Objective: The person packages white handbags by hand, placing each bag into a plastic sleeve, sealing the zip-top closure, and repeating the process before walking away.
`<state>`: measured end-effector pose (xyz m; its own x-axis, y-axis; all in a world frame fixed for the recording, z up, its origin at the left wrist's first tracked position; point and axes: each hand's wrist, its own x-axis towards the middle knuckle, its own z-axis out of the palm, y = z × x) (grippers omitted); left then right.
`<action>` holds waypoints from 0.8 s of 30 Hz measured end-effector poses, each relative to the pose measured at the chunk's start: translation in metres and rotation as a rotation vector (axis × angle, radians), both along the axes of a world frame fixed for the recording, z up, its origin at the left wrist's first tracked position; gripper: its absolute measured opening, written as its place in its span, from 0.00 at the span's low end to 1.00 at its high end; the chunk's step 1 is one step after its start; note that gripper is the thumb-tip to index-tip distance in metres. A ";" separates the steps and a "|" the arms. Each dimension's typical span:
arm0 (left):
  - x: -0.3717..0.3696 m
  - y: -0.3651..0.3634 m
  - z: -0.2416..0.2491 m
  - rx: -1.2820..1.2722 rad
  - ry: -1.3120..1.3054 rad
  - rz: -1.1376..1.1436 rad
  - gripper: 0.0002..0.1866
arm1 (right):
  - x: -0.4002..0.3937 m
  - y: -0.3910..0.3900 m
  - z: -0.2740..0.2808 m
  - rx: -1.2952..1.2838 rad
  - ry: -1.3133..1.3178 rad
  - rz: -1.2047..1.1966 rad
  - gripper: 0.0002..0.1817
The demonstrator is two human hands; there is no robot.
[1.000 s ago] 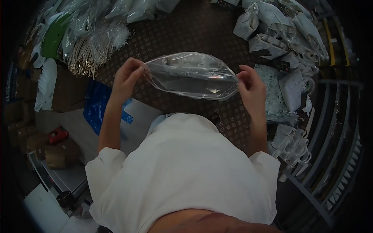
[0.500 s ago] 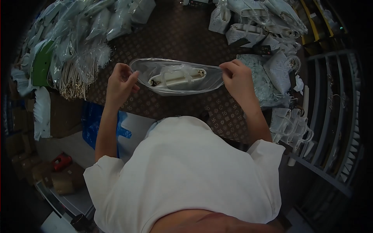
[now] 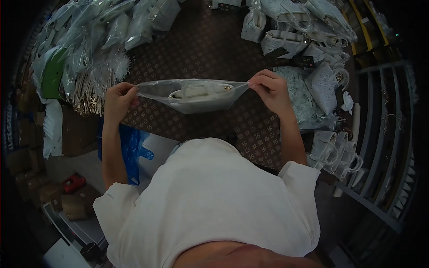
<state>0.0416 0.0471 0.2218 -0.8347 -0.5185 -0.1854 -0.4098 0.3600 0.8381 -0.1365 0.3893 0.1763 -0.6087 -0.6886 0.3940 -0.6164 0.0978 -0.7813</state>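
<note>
A clear plastic bag (image 3: 192, 106) is stretched wide between my hands, above the brown patterned tabletop (image 3: 178, 58). Inside it sits a white handbag (image 3: 203, 91) with gold-coloured fittings at both ends, seen from above through the plastic. My left hand (image 3: 119, 101) pinches the left corner of the plastic bag's mouth between thumb and fingers. At the opposite corner my right hand (image 3: 270, 89) pinches the rim in the same way. The mouth of the bag is drawn out into a long narrow shape.
Plastic-wrapped bags (image 3: 111, 27) are heaped at the back left, beside a bundle of cream straps (image 3: 91, 89) and a green bag (image 3: 52, 73). White handbags (image 3: 283, 42) crowd the back right. Metal shelving (image 3: 375, 134) stands right. A blue plastic bag (image 3: 123, 152) hangs near my left forearm.
My left hand has moved outward to the left and slightly down, now pinching the plastic bag's corner. The bag's mouth has gone from a wide oval to a taut, narrower opening.
</note>
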 end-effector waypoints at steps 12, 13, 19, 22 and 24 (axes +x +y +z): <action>-0.097 0.147 0.011 -0.536 0.257 -0.867 0.11 | 0.017 0.004 -0.007 -0.070 -0.080 0.014 0.05; -0.104 0.153 0.008 -0.541 0.256 -0.880 0.11 | 0.018 0.006 -0.008 -0.060 -0.017 -0.014 0.06; -0.126 0.173 0.002 -0.420 0.126 -1.005 0.03 | 0.027 0.006 -0.010 0.030 0.230 -0.184 0.04; -0.134 0.170 0.001 -0.464 0.194 -1.058 0.04 | 0.025 0.005 -0.011 0.004 0.197 -0.208 0.04; -0.134 0.169 0.002 -0.426 0.228 -1.074 0.05 | 0.025 0.004 -0.014 -0.036 0.154 -0.204 0.03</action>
